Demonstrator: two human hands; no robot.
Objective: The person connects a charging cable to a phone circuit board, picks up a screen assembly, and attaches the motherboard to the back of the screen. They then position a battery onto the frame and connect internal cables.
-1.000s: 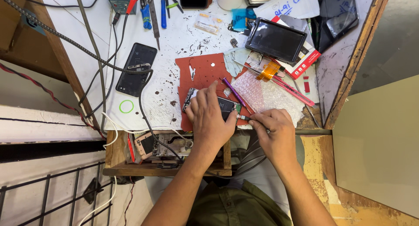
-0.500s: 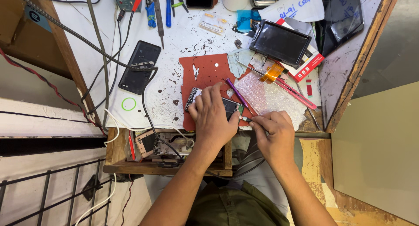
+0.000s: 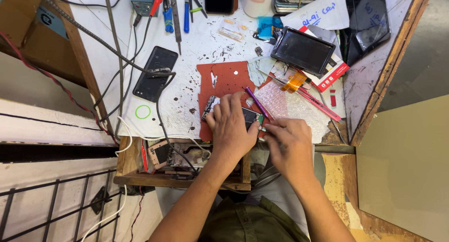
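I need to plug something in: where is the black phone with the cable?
In the head view, the black phone lies left of the red mat, above the green ring.

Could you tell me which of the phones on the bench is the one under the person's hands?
The opened phone on the red mat, pinned by the left hand. The black phone lies untouched to the left; another sits at the top edge.

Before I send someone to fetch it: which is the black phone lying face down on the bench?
On the white worktop, look left of the red mat, away from the left hand. The black phone lies slanted there with a dark cable across it, just above a small green ring; the other dark slabs sit far right.
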